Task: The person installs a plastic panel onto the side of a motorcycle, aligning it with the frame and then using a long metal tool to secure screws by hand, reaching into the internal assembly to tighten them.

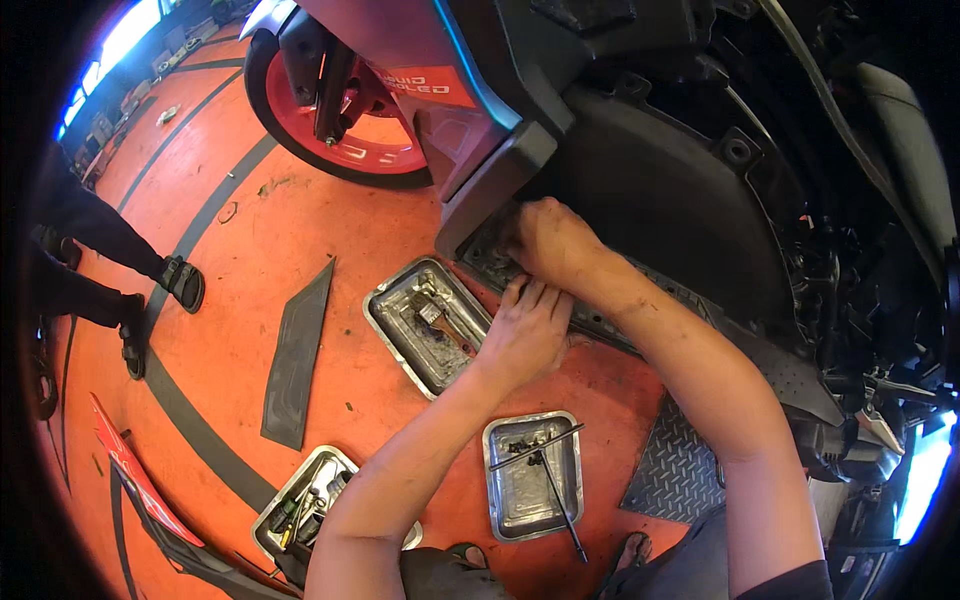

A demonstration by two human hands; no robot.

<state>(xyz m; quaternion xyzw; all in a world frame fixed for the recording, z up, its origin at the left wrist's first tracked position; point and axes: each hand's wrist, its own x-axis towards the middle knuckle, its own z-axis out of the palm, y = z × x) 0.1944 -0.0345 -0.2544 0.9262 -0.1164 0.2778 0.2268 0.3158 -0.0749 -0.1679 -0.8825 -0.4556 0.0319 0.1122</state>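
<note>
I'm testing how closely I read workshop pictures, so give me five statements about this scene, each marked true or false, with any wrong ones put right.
1. The left hand and right hand are close together at the vehicle. True.
2. The wheel rim in view is blue. False: the wheel rim is red.
3. A brush lies in a metal tray. True.
4. The T-shaped tool lies wholly on the bare floor. False: the T-shaped tool lies across the tray near the feet.
5. Someone standing at the left wears dark sandals. True.
</note>
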